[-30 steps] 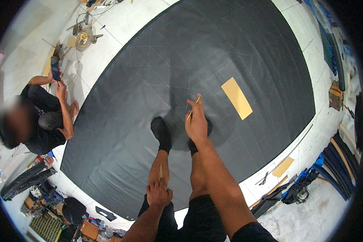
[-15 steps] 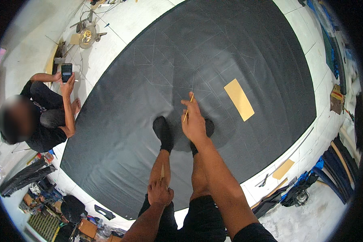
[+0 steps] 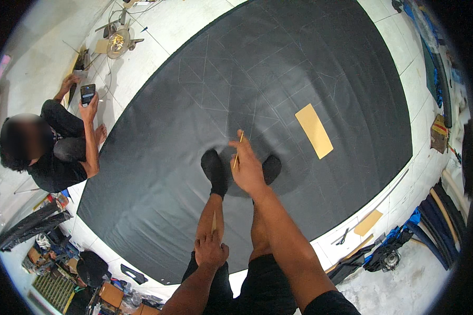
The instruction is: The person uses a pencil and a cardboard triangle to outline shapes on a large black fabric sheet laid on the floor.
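Observation:
A large black sheet of material (image 3: 157,173) with pale drawn lines is spread under my feet. My right hand (image 3: 248,169) hovers over it between my feet, its fingers closed around a thin yellow pencil (image 3: 238,150). At my left knee, my left hand (image 3: 211,251) is closed on a narrow, pointed tan piece (image 3: 214,223) that looks like card; its lower part is hidden by the hand. To the right of my right hand lies a tan rectangular card (image 3: 314,131), flat on the sheet.
On the left a person (image 3: 63,142) sits beside the sheet holding a phone (image 3: 88,94). A fan (image 3: 118,44) stands at the upper left. Scissors (image 3: 342,237) and another tan card (image 3: 368,222) lie at the lower right, near fabric rolls (image 3: 440,220). Clutter (image 3: 84,273) fills the lower left.
My right hand has drawn back slightly toward me and left with the pencil. My left hand stays nearly in place. The seated person's one hand has come off the phone and moved up.

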`<control>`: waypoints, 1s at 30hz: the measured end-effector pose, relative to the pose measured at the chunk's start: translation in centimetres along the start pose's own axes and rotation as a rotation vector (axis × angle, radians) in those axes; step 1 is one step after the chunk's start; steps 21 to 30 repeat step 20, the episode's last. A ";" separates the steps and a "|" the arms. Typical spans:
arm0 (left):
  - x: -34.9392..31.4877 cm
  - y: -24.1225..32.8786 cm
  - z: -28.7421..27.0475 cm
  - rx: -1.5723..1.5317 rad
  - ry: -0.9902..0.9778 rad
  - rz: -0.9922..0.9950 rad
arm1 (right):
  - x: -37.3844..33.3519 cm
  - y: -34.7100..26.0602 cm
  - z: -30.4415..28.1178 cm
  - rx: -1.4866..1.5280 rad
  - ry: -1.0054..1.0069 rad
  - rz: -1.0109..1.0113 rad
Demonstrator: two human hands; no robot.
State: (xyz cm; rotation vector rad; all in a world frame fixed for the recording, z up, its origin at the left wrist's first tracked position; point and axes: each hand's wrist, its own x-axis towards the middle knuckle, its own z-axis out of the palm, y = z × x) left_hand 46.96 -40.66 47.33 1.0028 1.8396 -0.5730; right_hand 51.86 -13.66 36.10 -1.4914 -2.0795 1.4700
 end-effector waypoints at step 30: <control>0.3 -0.5 0.0 0.027 -0.096 -0.028 | 1.4 -3.8 1.9 0.029 -0.155 -0.031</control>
